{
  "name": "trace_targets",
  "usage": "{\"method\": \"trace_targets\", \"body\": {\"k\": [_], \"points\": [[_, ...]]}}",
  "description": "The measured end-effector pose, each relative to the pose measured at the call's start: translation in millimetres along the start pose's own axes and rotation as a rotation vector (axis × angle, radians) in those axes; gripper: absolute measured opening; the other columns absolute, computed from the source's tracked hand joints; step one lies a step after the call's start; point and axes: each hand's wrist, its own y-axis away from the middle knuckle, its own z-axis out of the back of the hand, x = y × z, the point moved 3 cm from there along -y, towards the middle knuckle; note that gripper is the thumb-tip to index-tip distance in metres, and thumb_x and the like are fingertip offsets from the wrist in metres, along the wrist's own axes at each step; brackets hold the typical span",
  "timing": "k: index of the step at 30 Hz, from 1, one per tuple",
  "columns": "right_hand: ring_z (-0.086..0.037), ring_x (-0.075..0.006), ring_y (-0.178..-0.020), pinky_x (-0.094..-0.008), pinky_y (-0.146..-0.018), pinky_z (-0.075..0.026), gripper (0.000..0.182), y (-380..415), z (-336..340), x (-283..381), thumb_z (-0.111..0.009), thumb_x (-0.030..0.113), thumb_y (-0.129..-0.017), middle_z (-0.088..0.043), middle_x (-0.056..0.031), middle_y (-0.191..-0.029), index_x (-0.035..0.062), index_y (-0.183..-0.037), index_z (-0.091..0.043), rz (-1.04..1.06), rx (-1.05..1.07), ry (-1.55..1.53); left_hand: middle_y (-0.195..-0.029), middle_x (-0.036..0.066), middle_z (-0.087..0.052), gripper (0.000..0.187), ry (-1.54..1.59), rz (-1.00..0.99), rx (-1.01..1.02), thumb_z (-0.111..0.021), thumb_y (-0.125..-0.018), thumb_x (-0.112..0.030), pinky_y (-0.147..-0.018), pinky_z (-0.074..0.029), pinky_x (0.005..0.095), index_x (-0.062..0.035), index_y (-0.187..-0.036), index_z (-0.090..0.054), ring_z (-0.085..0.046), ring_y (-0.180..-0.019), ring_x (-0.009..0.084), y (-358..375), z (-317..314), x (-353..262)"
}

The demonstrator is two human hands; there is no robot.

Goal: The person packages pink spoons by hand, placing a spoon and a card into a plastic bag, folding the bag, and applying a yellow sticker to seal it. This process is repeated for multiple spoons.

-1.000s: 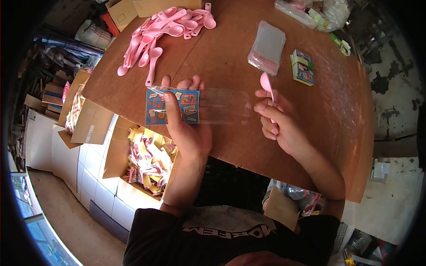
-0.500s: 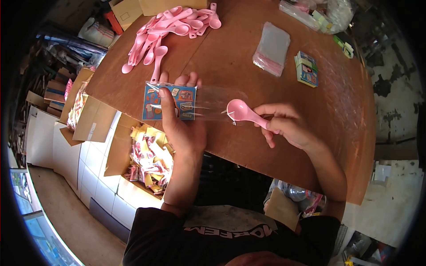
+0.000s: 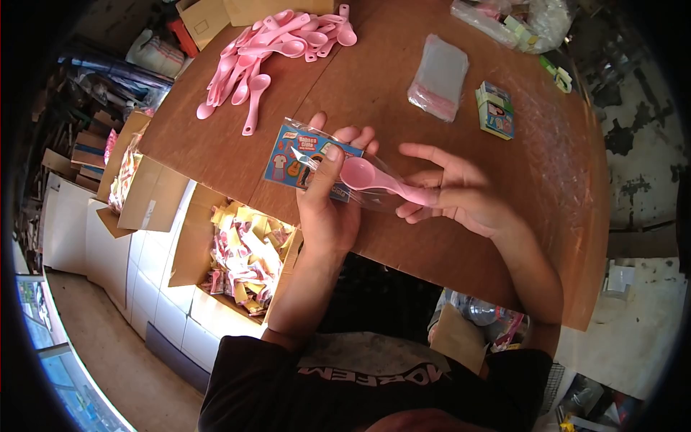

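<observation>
Compared with 0.5 s ago, my left hand (image 3: pixel 331 205) has come rightward, closer to my right hand (image 3: pixel 464 193), and the card (image 3: pixel 282 164) it holds, level then, now slants, its right end dipping toward me. My left thumb presses across the front, my fingers sit behind, and the clear bag (image 3: pixel 373 199) with the card in it is squeezed between them. The pink spoon (image 3: pixel 389 185) had its bowl out by the bag's far right end; now that bowl lies against the card, just right of my left thumb. My right thumb and fingers pinch the end of its handle, with the index finger lifted away. Glare keeps me from telling exactly which film passes over the spoon and which under it.

Left of my left forearm, below the table (image 3: pixel 360 93), an open cardboard box (image 3: pixel 191 241) holds a heap of yellow, pink and white packets (image 3: pixel 245 263). Farther left, another box (image 3: pixel 147 201) has similar packets showing at its opening. Beyond my left hand lies a pile of pink spoons (image 3: pixel 277 47), with 1 single spoon (image 3: pixel 255 104) at its near side, and past the pile stands a third carton (image 3: pixel 277 7) whose inside I cannot see. Beyond my right hand rest a flat stack of clear bags (image 3: pixel 438 75) and, to its right, a stack of cards (image 3: pixel 495 109). Farther off, a crumpled plastic bundle (image 3: pixel 547 29) has contents too blurred to name.
</observation>
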Motion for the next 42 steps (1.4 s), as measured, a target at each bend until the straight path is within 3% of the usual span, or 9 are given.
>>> {"method": "trace_targets", "body": {"k": [9, 12, 15, 18, 23, 25, 27, 37, 42], "points": [[-0.065, -0.0222, -0.095, -0.0310, -0.080, -0.054, 0.062, 4, -6, 5, -0.062, 0.006, -0.089, -0.059, -0.0195, -0.114, -0.0006, -0.141, -0.029, 0.111, -0.056, 0.106, -0.117, 0.014, -0.052, 0.053, -0.001, 0.021, -0.027, -0.057, -0.090, -0.011, -0.106, -0.038, 0.0485, -0.0071, -0.137, -0.032, -0.050, -0.119, 0.0304, 5, -7, 3], [-0.056, -0.0116, -0.071, -0.0236, -0.065, -0.048, 0.034, 15, -15, 9, -0.068, 0.003, -0.083, -0.056, -0.0048, -0.093, 0.0056, -0.117, -0.062, 0.552, -0.425, 0.759, -0.114, 0.015, -0.053, 0.039, 0.122, 0.150, -0.113, -0.056, -0.091, -0.010, -0.104, -0.040, 0.0484, -0.0049, -0.126, -0.041, -0.051, -0.117, 0.0306, 6, -10, 13], [-0.058, -0.0140, -0.075, -0.0225, -0.065, -0.047, 0.024, 23, -21, 36, -0.069, 0.003, -0.081, -0.056, -0.0068, -0.094, 0.0067, -0.104, -0.068, 1.036, -0.384, 1.068, -0.114, 0.017, -0.054, 0.034, 0.264, 0.345, -0.100, -0.054, -0.092, -0.020, -0.102, -0.042, 0.0486, -0.0036, -0.121, -0.045, -0.052, -0.116, 0.0311, 7, -15, 21], [-0.060, -0.0171, -0.082, -0.0247, -0.069, -0.048, 0.017, 44, -24, 63, -0.070, 0.003, -0.078, -0.058, -0.0118, -0.094, 0.0017, -0.095, -0.069, 1.007, -0.405, 1.087, -0.128, 0.021, -0.048, 0.062, 0.368, 0.644, 0.088, -0.048, -0.091, -0.056, -0.101, -0.041, 0.0495, -0.0023, -0.122, -0.047, -0.048, -0.120, 0.0334, 12, -33, 25], [-0.061, -0.0144, -0.077, -0.0252, -0.069, -0.049, 0.014, 93, -21, 122, -0.065, -0.002, -0.078, -0.063, -0.0128, -0.089, -0.0033, -0.092, -0.067, 1.194, -0.863, 0.977, -0.144, 0.018, -0.029, 0.084, 0.339, 0.904, 0.119, -0.054, -0.087, -0.059, -0.108, -0.032, 0.0464, -0.0038, -0.143, -0.025, -0.031, -0.134, 0.0338, 24, -32, 32], [-0.060, -0.0127, -0.075, -0.0247, -0.068, -0.049, 0.015, 98, -17, 131, -0.064, -0.002, -0.077, -0.063, -0.0110, -0.087, -0.0033, -0.092, -0.067, 1.252, -1.000, 0.904, -0.146, 0.016, -0.028, 0.082, -0.124, 0.348, 0.007, -0.055, -0.090, -0.048, -0.111, -0.025, 0.0454, -0.0038, -0.147, -0.016, -0.028, -0.137, 0.0320, 13, -26, 19], [-0.061, -0.0106, -0.075, -0.0237, -0.066, -0.048, 0.013, 65, -6, 127, -0.067, 0.001, -0.076, -0.065, -0.0082, -0.084, -0.0037, -0.088, -0.067, 0.901, -0.803, 1.135, -0.147, 0.016, -0.028, 0.071, -0.462, -0.113, -0.046, -0.056, -0.091, -0.036, -0.112, -0.022, 0.0458, -0.0028, -0.145, -0.024, -0.026, -0.138, 0.0299, 9, -34, 6], [-0.059, -0.0074, -0.057, -0.0227, -0.052, -0.045, 0.008, 35, -13, 92, -0.066, 0.004, -0.076, -0.066, -0.0073, -0.065, -0.0045, -0.074, -0.066, 0.572, -0.600, 0.872, -0.144, 0.016, -0.034, 0.065, -1.058, -0.316, 0.501, -0.069, -0.083, -0.016, -0.110, -0.025, 0.0423, 0.0004, -0.137, -0.037, -0.035, -0.134, 0.0282, -2, -65, -10], [-0.058, -0.0065, -0.065, -0.0213, -0.057, -0.045, 0.008, 35, -21, 85, -0.067, 0.003, -0.079, -0.062, -0.0048, -0.073, -0.0044, -0.082, -0.066, 0.506, -0.408, 0.845, -0.084, 0.009, -0.069, 0.016, -0.741, -0.138, 0.377, -0.059, -0.092, -0.005, -0.077, -0.050, 0.0260, 0.0063, -0.102, -0.063, -0.066, -0.083, 0.0145, 1, -78, -17]]}}
